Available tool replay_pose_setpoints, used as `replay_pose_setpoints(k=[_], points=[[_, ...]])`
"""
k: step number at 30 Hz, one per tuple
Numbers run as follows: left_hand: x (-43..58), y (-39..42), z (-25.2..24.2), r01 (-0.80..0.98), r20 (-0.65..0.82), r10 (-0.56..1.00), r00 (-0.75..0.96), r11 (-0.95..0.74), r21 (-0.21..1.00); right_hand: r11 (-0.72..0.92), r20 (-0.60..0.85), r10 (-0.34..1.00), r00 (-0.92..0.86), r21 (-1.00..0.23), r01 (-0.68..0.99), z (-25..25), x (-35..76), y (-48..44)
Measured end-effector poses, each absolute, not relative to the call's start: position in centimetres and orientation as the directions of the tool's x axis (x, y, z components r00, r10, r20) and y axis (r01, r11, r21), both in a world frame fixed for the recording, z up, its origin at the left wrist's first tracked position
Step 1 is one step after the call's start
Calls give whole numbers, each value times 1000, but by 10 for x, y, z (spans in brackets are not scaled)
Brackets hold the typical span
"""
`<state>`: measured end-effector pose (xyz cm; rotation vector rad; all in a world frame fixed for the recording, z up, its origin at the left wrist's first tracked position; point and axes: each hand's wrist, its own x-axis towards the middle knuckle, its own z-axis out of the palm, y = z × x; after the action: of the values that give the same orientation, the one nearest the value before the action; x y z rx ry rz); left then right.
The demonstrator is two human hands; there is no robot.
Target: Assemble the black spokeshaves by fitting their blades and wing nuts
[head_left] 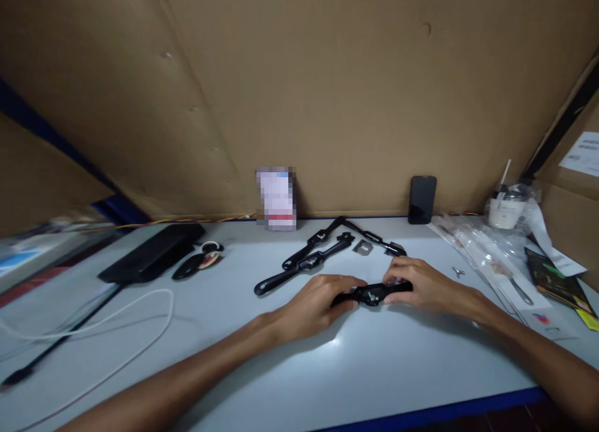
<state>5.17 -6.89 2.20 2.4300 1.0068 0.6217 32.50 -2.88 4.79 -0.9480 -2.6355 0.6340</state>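
A black spokeshave (372, 294) is held level just above or on the table, one handle in each hand. My left hand (327, 298) is closed around its left handle, thumb in front. On the other handle, my right hand (414, 282) grips with fingers and thumb. Behind the hands lie more black spokeshaves: one in front (304, 265), one farther back (318, 238), and one slanting to the right (369, 233). A flat metal blade (363, 248) with a slot rests near them. To the right is a small wing-shaped metal screw (457, 271).
A black phone (422, 200) and a blurred upright panel (277, 198) lean on the cardboard wall. At left are a black case (152, 254), keys with a black fob (189, 265) and a white cable (154, 338). Plastic packets (496, 270) and a cup (506, 210) stand right.
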Motion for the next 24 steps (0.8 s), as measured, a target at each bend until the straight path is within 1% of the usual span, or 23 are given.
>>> replay_pose_setpoints(k=[3, 9, 16, 20, 24], points=[[50, -68, 19, 536, 242, 733, 636, -645, 544, 650, 93, 674, -732, -545, 529, 43, 324, -26], [50, -67, 20, 515, 244, 740, 626, -628, 584, 621, 150, 685, -713, -633, 463, 29, 320, -24], [51, -67, 28, 489, 229, 756, 613, -590, 642, 677, 223, 646, -730, -610, 413, 20, 322, -23], [50, -66, 26, 480, 236, 754, 613, -593, 646, 673, 225, 638, -736, -627, 392, 21, 320, -23], [50, -65, 22, 454, 279, 727, 628, -633, 628, 654, 208, 643, -737, -650, 387, 21, 320, -23]])
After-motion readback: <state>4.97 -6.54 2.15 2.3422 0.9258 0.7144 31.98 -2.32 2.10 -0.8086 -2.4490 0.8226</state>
